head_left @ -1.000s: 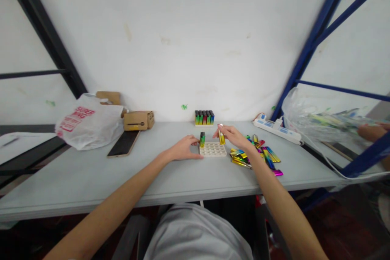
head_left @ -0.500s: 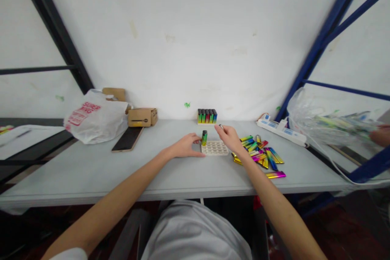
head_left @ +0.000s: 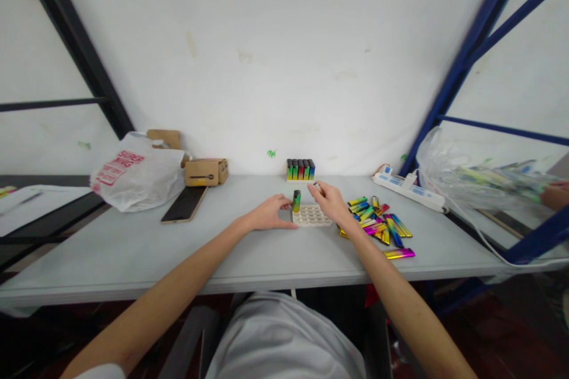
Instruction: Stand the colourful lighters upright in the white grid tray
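Note:
A white tray (head_left: 312, 217) with rows of round holes lies on the table in front of me. One green-and-yellow lighter (head_left: 296, 202) with a black top stands upright in its back left corner. My left hand (head_left: 272, 213) grips the tray's left side, thumb at the front corner and curled fingers close to the standing lighter. Over the tray's right part, my right hand (head_left: 329, 202) pinches a lighter (head_left: 317, 186), mostly hidden by the fingers. Right of the tray lies a loose pile of shiny multicoloured lighters (head_left: 373, 222), partly behind my right forearm.
Against the wall stands a full block of upright lighters (head_left: 301, 170). A phone (head_left: 184, 204), a cardboard box (head_left: 207, 172) and a white plastic bag (head_left: 137, 172) are at left. A power strip (head_left: 411, 191) lies back right; another person's hand (head_left: 555, 195) shows at far right.
My right hand has moved slightly left over the tray with the lighter in it. My left hand stays at the tray's left side. The view has shifted a little.

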`<state>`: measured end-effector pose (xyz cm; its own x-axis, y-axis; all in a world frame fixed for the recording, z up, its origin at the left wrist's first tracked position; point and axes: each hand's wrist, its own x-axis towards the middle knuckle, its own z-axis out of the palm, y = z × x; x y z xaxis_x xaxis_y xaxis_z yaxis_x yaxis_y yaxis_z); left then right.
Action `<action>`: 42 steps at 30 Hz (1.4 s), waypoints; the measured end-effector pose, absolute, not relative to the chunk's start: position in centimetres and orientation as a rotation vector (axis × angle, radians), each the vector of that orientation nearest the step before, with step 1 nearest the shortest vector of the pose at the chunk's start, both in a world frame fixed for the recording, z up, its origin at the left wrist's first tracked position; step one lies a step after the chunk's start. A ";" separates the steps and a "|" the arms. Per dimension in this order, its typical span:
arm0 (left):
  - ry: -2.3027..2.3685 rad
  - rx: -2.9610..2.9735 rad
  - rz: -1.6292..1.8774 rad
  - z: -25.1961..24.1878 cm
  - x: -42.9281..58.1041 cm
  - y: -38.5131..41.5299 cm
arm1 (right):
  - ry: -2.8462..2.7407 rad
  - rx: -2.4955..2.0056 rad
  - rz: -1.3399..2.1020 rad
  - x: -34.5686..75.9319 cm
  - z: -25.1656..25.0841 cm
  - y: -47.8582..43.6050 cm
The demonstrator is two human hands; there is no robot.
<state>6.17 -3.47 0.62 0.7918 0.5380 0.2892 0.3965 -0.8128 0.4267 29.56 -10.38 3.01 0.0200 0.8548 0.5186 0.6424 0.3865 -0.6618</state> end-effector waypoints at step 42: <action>0.770 2.634 0.566 0.6 6.1 -3.5 | -2.240 -1.567 0.109 30.0 2.6 -10.0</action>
<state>6.09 -3.48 0.57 0.7738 0.5693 0.2776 0.4348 -0.7961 0.4209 29.97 -10.00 2.64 -0.2895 0.9155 0.2793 0.8842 0.3676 -0.2883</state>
